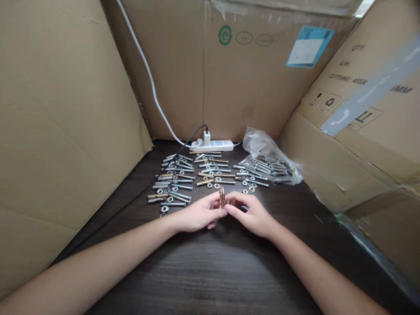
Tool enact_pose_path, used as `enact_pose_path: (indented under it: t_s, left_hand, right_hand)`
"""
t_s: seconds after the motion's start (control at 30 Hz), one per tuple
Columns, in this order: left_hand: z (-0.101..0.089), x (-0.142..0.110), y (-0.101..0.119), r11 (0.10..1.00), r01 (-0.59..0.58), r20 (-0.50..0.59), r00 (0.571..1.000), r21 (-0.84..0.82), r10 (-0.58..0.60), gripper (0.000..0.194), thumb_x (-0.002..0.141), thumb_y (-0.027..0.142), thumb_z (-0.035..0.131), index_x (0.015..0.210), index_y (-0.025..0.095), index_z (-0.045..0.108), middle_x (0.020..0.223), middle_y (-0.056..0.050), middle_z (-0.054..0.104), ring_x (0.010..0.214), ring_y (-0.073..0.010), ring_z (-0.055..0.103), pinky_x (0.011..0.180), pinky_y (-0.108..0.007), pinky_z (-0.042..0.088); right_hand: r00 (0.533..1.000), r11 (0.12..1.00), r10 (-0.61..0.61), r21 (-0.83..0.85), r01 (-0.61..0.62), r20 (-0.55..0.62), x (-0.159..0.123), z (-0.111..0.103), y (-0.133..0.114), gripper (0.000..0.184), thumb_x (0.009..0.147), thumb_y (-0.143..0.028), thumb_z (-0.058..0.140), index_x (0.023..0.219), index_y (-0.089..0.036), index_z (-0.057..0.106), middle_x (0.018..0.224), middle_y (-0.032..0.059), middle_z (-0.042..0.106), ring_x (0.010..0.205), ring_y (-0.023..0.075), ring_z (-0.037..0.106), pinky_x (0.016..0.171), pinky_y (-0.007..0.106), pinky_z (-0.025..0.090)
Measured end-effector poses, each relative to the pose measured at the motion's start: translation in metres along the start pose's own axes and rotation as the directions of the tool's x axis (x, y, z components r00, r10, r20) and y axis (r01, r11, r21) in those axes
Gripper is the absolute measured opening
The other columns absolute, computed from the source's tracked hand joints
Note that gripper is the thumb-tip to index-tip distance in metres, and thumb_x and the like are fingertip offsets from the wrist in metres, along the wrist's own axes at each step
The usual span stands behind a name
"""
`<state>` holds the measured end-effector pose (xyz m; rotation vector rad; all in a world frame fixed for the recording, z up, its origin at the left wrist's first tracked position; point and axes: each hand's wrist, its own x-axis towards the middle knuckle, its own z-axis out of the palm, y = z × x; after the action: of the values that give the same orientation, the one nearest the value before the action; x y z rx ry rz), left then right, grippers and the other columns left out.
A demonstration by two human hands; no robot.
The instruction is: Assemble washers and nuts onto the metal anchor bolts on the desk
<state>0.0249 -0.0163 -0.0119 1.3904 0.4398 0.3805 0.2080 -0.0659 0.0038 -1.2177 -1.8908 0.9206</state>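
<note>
Bronze-coloured fastener [222, 199] stands nearly upright between my left hand [199, 213] and right hand [249, 213], fingers [219, 213] of both clamped on it, while I see loose bolts [173, 204] just beyond, room on the bench's [229, 271] near side, and cardboard walls [59, 109] bounding left and right.

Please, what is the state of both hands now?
Left hand: closed, holding the copper-coloured metal piece.
Right hand: at the same piece; its grip cannot be told.
</note>
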Motion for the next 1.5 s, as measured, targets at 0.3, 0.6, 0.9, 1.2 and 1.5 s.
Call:
enact_pose_path:
  t_s: [0.3, 0.6, 0.9, 1.2, 1.5]
  left_hand:
    - [0.001, -0.002, 0.001, 1.0, 0.021, -0.003, 1.0, 0.016, -0.021, 0.029, 0.084, 0.04, 0.059, 0.094, 0.017, 0.045, 0.073, 0.006, 0.042, 0.045, -0.0018, 0.038, 0.043, -0.018, 0.033]
    - [0.002, -0.002, 0.003, 0.999, 0.027, -0.002, 1.0, 0.035, -0.027, 0.024, 0.084, 0.036, 0.057, 0.093, 0.017, 0.044, 0.072, 0.006, 0.041, 0.046, -0.0023, 0.037, 0.043, -0.018, 0.032]
    - [0.001, -0.002, 0.002, 0.998, 0.035, 0.001, 0.999, 0.054, -0.035, 0.026, 0.085, 0.039, 0.057, 0.094, 0.018, 0.044, 0.073, 0.005, 0.042, 0.047, -0.0026, 0.038, 0.043, -0.018, 0.032]
    - [0.0, -0.001, 0.002, 0.997, 0.032, 0.01, 0.999, 0.069, -0.033, 0.025, 0.086, 0.038, 0.056, 0.094, 0.018, 0.043, 0.073, 0.006, 0.042, 0.047, -0.0022, 0.038, 0.043, -0.018, 0.032]
    - [0.002, -0.001, 0.003, 0.996, 0.049, -0.001, 0.999, 0.073, -0.049, 0.026, 0.084, 0.038, 0.056, 0.093, 0.017, 0.043, 0.073, 0.006, 0.041, 0.046, -0.0023, 0.037, 0.042, -0.018, 0.032]
  right_hand:
    - [0.937, 0.849, 0.144, -0.447, -0.282, -0.317, 0.0, -0.064, 0.036, 0.021, 0.082, -0.034, 0.051, 0.086, -0.02, 0.066, 0.063, 0.0004, 0.06, 0.058, 0.0157, 0.052, 0.056, 0.027, 0.037]
    - [0.935, 0.726, 0.256, -0.59, -0.353, -0.245, 0.0, -0.069, 0.041, 0.02, 0.08, -0.03, 0.052, 0.092, -0.024, 0.066, 0.073, 0.0006, 0.065, 0.063, 0.0163, 0.057, 0.056, 0.026, 0.034]
    - [0.929, 0.684, 0.306, -0.631, -0.365, -0.206, -0.001, -0.068, 0.04, 0.019, 0.08, -0.03, 0.053, 0.093, -0.026, 0.067, 0.073, -0.0003, 0.065, 0.062, 0.0149, 0.056, 0.053, 0.025, 0.03]
    - [0.925, 0.682, 0.325, -0.629, -0.373, -0.195, 0.001, -0.068, 0.039, 0.024, 0.079, -0.026, 0.052, 0.099, -0.025, 0.066, 0.073, 0.0001, 0.065, 0.062, 0.0146, 0.055, 0.053, 0.024, 0.028]
    - [0.914, 0.634, 0.357, -0.668, -0.389, -0.193, 0.002, -0.062, 0.038, 0.019, 0.079, -0.022, 0.05, 0.096, -0.025, 0.058, 0.065, -0.0031, 0.061, 0.059, 0.014, 0.052, 0.052, 0.024, 0.023]
